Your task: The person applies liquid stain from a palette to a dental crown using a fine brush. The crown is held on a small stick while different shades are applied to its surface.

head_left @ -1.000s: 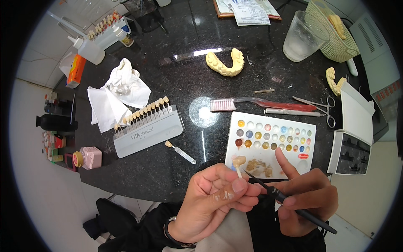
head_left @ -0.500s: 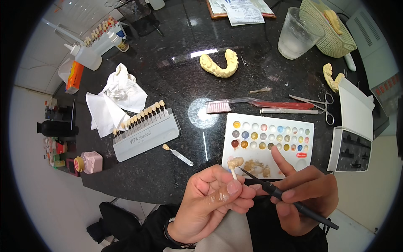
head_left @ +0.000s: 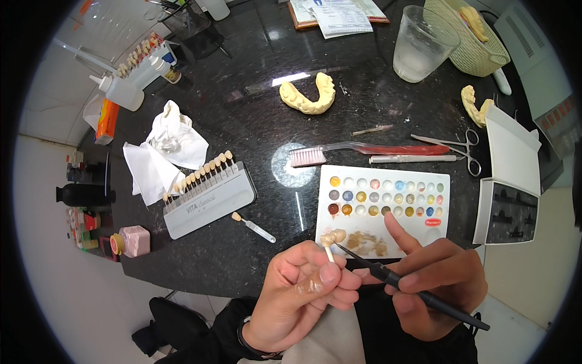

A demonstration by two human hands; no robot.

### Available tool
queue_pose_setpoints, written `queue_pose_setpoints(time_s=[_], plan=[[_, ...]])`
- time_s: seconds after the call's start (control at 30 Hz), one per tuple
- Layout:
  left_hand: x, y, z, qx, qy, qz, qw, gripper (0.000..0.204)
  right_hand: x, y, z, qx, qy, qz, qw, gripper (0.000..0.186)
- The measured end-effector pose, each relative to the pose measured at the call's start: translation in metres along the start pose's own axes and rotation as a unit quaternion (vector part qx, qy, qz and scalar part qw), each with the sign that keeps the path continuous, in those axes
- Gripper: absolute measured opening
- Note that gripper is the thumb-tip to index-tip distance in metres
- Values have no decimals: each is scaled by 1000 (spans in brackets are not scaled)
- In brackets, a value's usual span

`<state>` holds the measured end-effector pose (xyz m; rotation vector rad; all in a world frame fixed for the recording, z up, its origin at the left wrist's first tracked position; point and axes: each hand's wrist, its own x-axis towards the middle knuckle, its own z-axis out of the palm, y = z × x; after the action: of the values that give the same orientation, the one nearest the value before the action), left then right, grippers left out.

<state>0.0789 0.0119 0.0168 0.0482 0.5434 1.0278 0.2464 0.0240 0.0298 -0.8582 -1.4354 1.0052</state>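
Observation:
My left hand [head_left: 297, 294] pinches a thin white stick [head_left: 329, 253] between thumb and fingers, with whitish smears on the thumb. On top of the stick sits a small joined piece of beige dental crowns [head_left: 333, 236]. My right hand [head_left: 439, 282] grips a slim black brush [head_left: 445, 305] like a pen, its index finger stretched out. The brush's dark tip is at the lower edge of the crowns; whether it touches cannot be made out. Beneath and beyond both hands lies a white palette [head_left: 377, 225] with rows of coloured wells and brown smears near its front edge.
A grey tooth shade guide [head_left: 215, 203] and a loose shade tab [head_left: 257, 230] lie to the left, before crumpled white tissue [head_left: 182, 141]. Beyond the palette are a toothbrush [head_left: 388, 148], scissors-like forceps [head_left: 470, 148] and a yellow dental cast [head_left: 310, 104]. A clear cup [head_left: 421, 48] and an opened box [head_left: 509, 209] stand right.
The whole view has shifted slightly, so most things appear a little further left. Crowns and brush tip stay close together, and both hands keep their hold.

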Motion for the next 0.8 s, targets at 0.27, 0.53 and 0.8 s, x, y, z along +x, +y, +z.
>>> queue_pose_setpoints(time_s=[0.27, 0.53, 0.8], plan=[[1, 1, -2, 2, -1, -17, 1000, 11, 0, 1, -2, 17, -8, -8, 1000, 20], [0, 1, -1, 3, -1, -9, 1000, 11, -1, 0, -1, 20, 6, -3, 1000, 18], [2, 1, -1, -8, -15, -8, 1000, 11, 0, -2, -1, 2, 0, 17, 1000, 19]])
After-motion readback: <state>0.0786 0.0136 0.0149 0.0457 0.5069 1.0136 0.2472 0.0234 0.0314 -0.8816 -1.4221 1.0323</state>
